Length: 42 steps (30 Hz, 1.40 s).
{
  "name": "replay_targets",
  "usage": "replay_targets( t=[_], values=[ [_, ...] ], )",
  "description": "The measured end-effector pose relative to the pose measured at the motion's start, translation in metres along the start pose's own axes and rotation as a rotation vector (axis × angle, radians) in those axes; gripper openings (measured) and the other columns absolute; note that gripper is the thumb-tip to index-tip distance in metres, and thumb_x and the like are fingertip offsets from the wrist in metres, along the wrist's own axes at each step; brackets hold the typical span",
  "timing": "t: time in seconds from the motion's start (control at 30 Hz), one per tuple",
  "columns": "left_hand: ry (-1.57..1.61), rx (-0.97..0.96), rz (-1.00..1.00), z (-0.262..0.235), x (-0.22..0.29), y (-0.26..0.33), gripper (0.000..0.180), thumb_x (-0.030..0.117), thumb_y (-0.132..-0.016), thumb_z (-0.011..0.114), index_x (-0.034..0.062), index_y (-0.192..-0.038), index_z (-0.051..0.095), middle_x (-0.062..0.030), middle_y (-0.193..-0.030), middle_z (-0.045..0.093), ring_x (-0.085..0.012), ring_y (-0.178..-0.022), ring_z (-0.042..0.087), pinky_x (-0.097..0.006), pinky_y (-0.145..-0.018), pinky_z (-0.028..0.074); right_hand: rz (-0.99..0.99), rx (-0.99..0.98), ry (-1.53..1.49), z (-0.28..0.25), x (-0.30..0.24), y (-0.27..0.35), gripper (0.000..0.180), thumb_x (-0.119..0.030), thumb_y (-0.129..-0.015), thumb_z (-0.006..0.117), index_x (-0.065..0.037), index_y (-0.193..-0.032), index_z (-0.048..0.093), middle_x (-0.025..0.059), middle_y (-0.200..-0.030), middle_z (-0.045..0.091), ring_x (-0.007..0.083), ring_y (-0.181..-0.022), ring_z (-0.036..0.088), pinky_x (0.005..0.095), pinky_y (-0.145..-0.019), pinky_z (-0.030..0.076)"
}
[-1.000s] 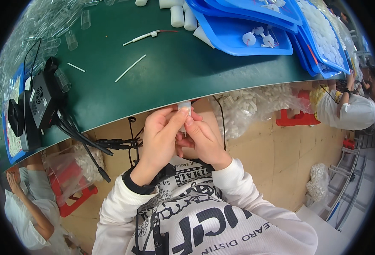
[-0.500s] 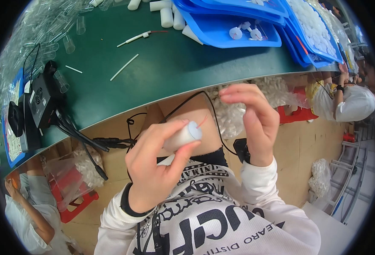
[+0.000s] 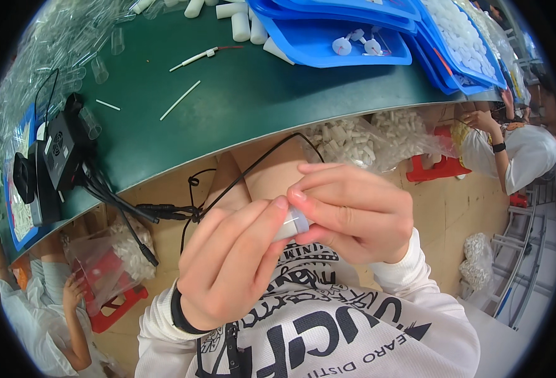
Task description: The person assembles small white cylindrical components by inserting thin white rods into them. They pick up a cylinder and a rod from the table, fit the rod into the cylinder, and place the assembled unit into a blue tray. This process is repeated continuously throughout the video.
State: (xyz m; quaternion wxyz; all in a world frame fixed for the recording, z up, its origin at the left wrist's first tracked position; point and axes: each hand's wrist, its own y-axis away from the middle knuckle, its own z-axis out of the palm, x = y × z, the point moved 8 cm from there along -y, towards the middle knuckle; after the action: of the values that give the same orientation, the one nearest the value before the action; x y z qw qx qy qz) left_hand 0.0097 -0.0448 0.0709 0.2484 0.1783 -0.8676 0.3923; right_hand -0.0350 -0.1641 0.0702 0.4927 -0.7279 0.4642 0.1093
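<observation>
Over my lap, my left hand (image 3: 227, 261) is closed around a short white cylinder (image 3: 285, 229) with a pale bluish end. My right hand (image 3: 360, 214) pinches at that end, its thumb below and fingertips above. Both sets of fingers cover much of the cylinder, and the thin red wire at its end is hidden. Beyond my hands, on the green table (image 3: 227, 94), lie a thin white stick (image 3: 180, 101), a shorter white piece (image 3: 108, 105) and a white rod with a red wire (image 3: 196, 58).
Blue trays (image 3: 328, 50) with white round parts stand at the far right. White cylinders (image 3: 241, 27) lie beside them. Clear tubes (image 3: 57, 50) pile up at the far left, near a black device (image 3: 64, 145) with cables. Co-workers sit on both sides; bagged white parts (image 3: 353, 142) lie below the table edge.
My right hand, formerly raised apart with bent fingers, has come left and down onto the cylinder's end. My left hand has tilted the cylinder, and the red wire no longer shows.
</observation>
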Motion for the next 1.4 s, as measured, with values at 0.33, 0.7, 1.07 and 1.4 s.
replay_targets(
  t=[0.33, 0.7, 1.07, 1.4],
  values=[
    [-0.11, 0.105, -0.045, -0.001, -0.004, 0.001, 0.033, -0.006, -0.064, 0.072, -0.0071, -0.096, 0.062, -0.0163, -0.083, 0.063, -0.0259, -0.064, 0.058, -0.029, -0.055, 0.048, 0.055, 0.069, 0.21, 0.013, -0.013, 0.0, 0.049, -0.017, -0.066, 0.073, 0.01, -0.105, 0.058, 0.0184, -0.101, 0.061, 0.032, -0.087, 0.06, 0.0377, -0.075, 0.05],
    [0.043, 0.215, -0.007, -0.006, -0.01, 0.0, 0.037, -0.007, -0.063, 0.073, -0.0007, -0.098, 0.063, -0.0139, -0.093, 0.066, -0.0243, -0.073, 0.061, -0.027, -0.062, 0.049, 0.671, 0.363, -0.684, 0.01, 0.027, 0.041, 0.033, 0.001, -0.072, 0.071, 0.006, -0.103, 0.061, 0.011, -0.093, 0.061, 0.0136, -0.083, 0.059, 0.027, -0.073, 0.049],
    [0.606, 0.188, -0.286, 0.002, -0.04, 0.015, 0.045, -0.01, -0.069, 0.071, -0.001, -0.103, 0.043, -0.0191, -0.099, 0.057, -0.0219, -0.09, 0.059, -0.031, -0.077, 0.051, 0.749, 0.359, -0.881, 0.02, 0.036, 0.039, 0.032, 0.005, -0.078, 0.065, 0.008, -0.109, 0.058, 0.0169, -0.109, 0.061, 0.0167, -0.086, 0.062, 0.0274, -0.073, 0.054],
    [0.506, 0.303, -0.313, 0.001, -0.048, 0.023, 0.029, -0.005, -0.063, 0.078, -0.0017, -0.086, 0.059, -0.0191, -0.092, 0.064, -0.0235, -0.081, 0.065, -0.03, -0.07, 0.054, 0.663, 0.373, -0.821, 0.014, 0.034, 0.035, 0.03, 0.006, -0.073, 0.069, 0.01, -0.101, 0.062, 0.0181, -0.093, 0.065, 0.0208, -0.084, 0.064, 0.0281, -0.073, 0.054]
  ],
)
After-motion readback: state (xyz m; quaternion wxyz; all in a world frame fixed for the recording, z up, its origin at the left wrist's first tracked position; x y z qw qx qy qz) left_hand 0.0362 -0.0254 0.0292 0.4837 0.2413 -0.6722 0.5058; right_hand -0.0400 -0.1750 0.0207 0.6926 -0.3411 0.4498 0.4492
